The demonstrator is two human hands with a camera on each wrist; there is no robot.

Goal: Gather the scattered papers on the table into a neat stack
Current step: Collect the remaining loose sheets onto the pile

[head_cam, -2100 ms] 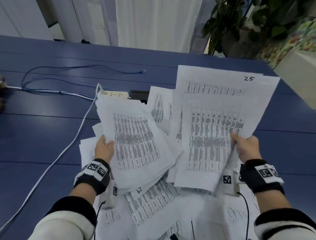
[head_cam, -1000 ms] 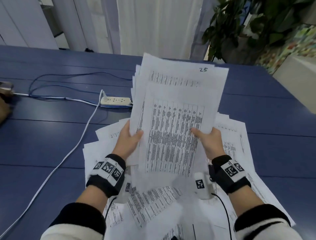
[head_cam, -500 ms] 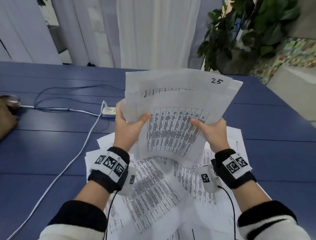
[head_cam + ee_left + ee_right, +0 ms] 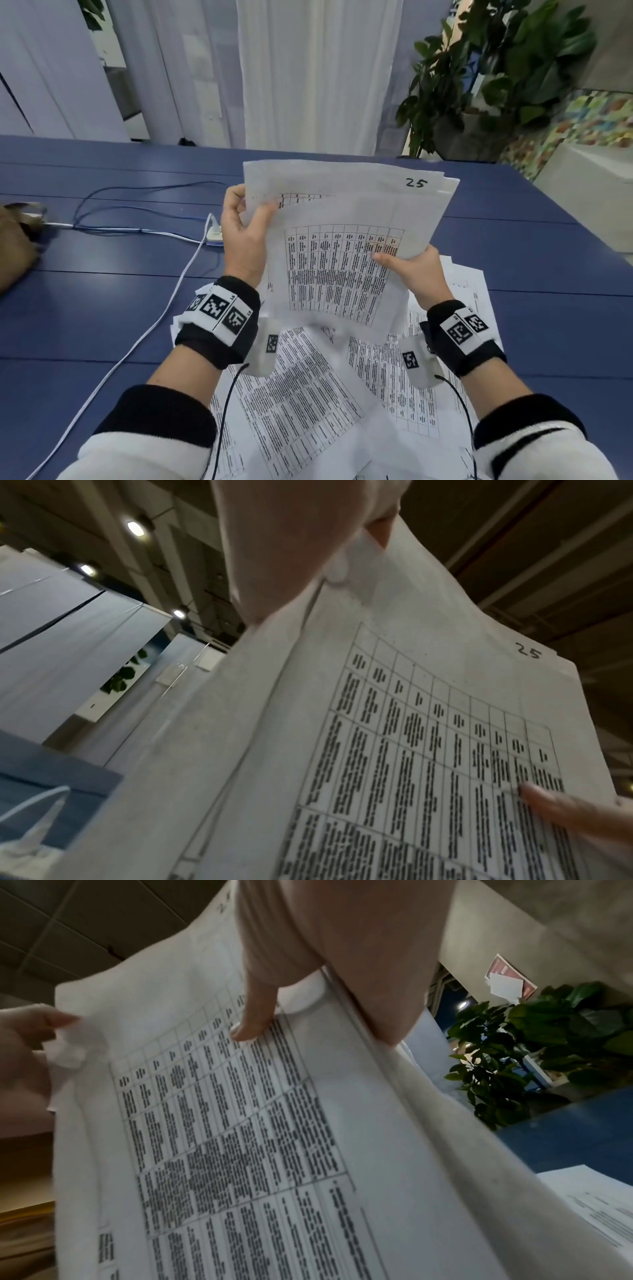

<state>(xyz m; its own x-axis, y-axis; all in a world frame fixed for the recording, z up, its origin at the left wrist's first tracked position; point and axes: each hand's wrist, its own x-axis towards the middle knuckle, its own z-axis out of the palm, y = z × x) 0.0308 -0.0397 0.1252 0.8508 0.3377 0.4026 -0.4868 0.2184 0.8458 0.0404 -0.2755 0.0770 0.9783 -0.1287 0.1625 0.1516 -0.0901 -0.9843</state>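
I hold a bundle of printed sheets (image 4: 346, 240) up above the table, its back sheet marked "25". My left hand (image 4: 245, 233) grips the bundle's upper left edge, thumb on the front. My right hand (image 4: 409, 265) pinches the right edge, thumb on the printed table. In the left wrist view the bundle (image 4: 394, 750) fills the frame under my left hand (image 4: 291, 550). The right wrist view shows my right hand (image 4: 294, 969) with its thumb on the sheets (image 4: 240, 1123). More loose papers (image 4: 308, 404) lie scattered on the blue table (image 4: 85, 308) beneath.
A white power strip (image 4: 214, 234) with white and blue cables (image 4: 154, 329) lies left of the papers. A brown object (image 4: 15, 246) sits at the left edge. A potted plant (image 4: 486, 78) stands beyond the far right corner.
Two separate handfuls were brought together into one bundle. The bundle has been lifted higher, and my left hand has slid up to its upper left edge.
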